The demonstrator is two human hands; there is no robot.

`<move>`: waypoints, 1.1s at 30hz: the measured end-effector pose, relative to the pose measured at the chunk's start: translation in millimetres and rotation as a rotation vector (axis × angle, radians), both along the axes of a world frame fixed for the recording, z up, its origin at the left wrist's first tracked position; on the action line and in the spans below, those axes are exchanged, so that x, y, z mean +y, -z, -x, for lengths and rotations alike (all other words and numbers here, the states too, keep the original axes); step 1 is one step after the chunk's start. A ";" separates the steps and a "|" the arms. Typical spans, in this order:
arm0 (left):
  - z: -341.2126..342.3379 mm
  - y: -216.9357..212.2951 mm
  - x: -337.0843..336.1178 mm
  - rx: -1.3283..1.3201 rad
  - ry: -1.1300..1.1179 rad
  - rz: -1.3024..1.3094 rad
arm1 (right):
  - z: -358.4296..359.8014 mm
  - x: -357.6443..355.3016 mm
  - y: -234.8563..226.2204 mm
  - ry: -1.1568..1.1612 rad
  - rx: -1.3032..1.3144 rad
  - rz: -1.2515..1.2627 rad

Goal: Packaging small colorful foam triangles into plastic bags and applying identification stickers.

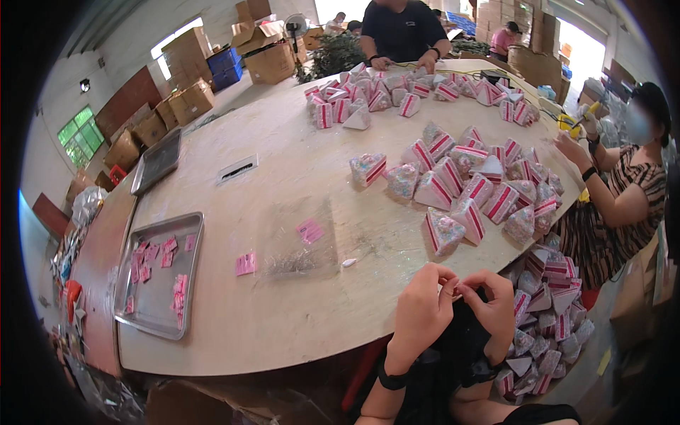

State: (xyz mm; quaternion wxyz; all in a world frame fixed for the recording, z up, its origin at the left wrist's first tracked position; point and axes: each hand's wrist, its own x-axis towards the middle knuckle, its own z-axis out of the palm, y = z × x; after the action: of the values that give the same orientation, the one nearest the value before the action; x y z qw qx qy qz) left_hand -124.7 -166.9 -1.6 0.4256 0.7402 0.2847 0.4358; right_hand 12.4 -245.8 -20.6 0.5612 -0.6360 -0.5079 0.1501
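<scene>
My left hand and my right hand meet just below the wooden table's near edge, fingertips pinched together on a small pale item that is too small to identify. Both hands hover over dark clothing on my lap. Closest on the table is a triangular box with a red stripe and glittery front. A clear plastic bag with a pink label lies flat to the left of it.
Several striped triangular boxes are piled mid-table, at the far end and in a bin by my right knee. A metal tray with pink labels sits left. One person sits at the right, another at the far end.
</scene>
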 end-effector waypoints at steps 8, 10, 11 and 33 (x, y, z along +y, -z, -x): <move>7.7 -3.4 -2.3 -0.193 -0.034 -0.011 | 2.9 15.8 9.2 -0.156 0.093 -0.083; 10.3 -6.9 -4.8 -0.204 -0.038 0.004 | 3.6 19.5 8.4 -0.153 0.005 -0.098; 11.3 -8.0 -6.3 -0.226 -0.031 -0.015 | 6.7 22.1 6.3 -0.162 -0.002 -0.095; 41.2 -14.6 -1.2 -0.138 0.320 0.005 | 53.5 7.6 -7.8 -0.309 0.498 -0.446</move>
State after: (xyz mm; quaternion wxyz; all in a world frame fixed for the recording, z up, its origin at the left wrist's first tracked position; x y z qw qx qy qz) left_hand -165.9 -168.1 13.0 0.5101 0.7433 0.1342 0.4115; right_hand -41.2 -238.2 -12.8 0.7633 -0.3578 -0.4659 0.2689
